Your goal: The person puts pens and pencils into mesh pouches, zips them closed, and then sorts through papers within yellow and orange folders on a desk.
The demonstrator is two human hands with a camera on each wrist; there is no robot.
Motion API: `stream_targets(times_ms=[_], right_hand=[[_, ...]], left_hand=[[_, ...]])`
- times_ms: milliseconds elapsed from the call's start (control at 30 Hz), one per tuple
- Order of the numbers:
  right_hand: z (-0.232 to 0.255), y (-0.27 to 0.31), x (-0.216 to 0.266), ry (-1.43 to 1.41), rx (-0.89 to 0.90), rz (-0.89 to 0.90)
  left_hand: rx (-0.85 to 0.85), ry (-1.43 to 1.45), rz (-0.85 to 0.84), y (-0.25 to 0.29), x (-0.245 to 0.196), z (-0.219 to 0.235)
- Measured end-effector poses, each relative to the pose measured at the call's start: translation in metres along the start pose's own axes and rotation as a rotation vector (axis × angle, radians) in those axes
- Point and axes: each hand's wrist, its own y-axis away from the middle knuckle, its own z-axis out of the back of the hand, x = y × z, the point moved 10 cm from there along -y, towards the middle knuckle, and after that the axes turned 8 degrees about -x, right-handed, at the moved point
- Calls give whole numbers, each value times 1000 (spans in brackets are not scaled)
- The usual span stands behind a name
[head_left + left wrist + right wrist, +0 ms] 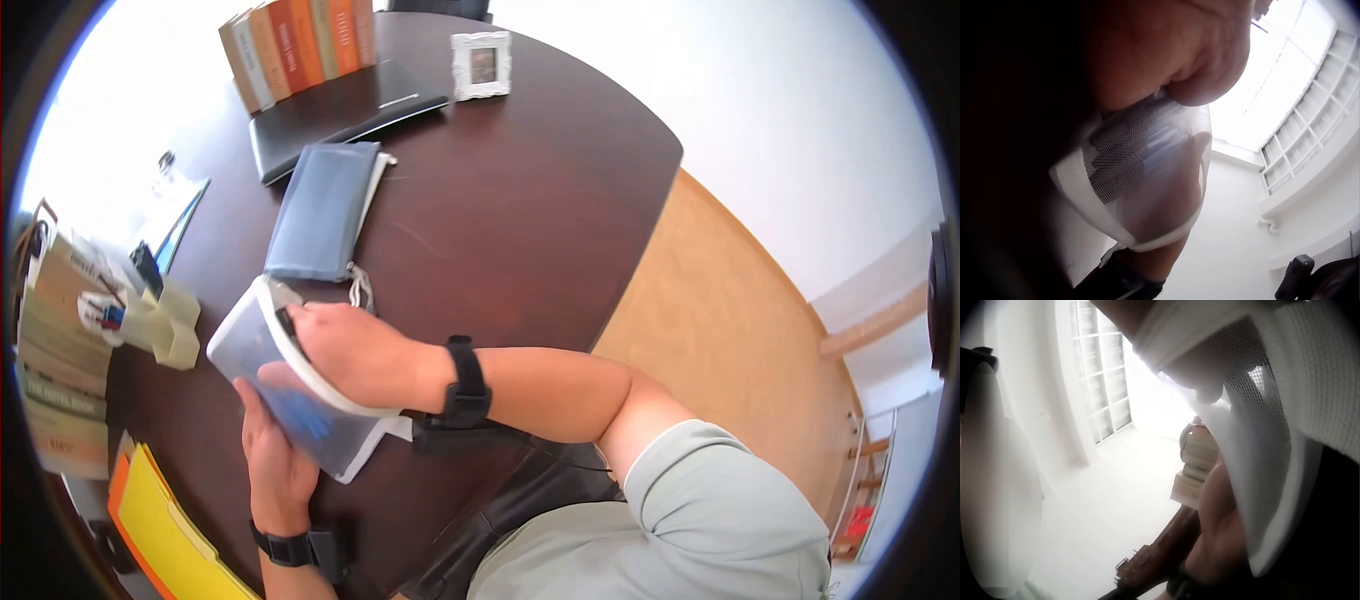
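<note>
A translucent pouch with white edging (pixel 240 325) is held up at the near left of the table in the head view. My left hand (pixel 275 455) grips its lower left side, thumb on the near face. My right hand (pixel 355 350) reaches into its mouth from the right. One of its fingers (pixel 1199 150) shows through the pouch in the left wrist view. A blue patch (pixel 308 415) shows through the film, and a small dark object (pixel 287 322) lies beside the right knuckles. The film and rim hide what the right fingers hold; I cannot tell their grip.
A grey-blue pouch (pixel 325 210) with a white cord lies just beyond, before a closed black laptop (pixel 345 110). Books (pixel 295 45) and a white picture frame (pixel 482 66) stand behind. At left are a pen holder (pixel 172 325), more books (pixel 65 390) and yellow folders (pixel 170 530).
</note>
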Motion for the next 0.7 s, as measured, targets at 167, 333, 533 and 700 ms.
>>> stream_targets(times_ms=[167,333,533,700], right_hand=[[9,-2,5,-71,-32,-83],[5,-6,4,-159,-61,-13],[-2,-2,22,-3,77,117],[-6,1,25,-13,135,7]], left_hand=[[0,11,-4,1,-1,6],[-24,-33,-54,2,-7,10],[61,-94,-24,4,-4,3],[87,-133,-19,7,-3,-3]])
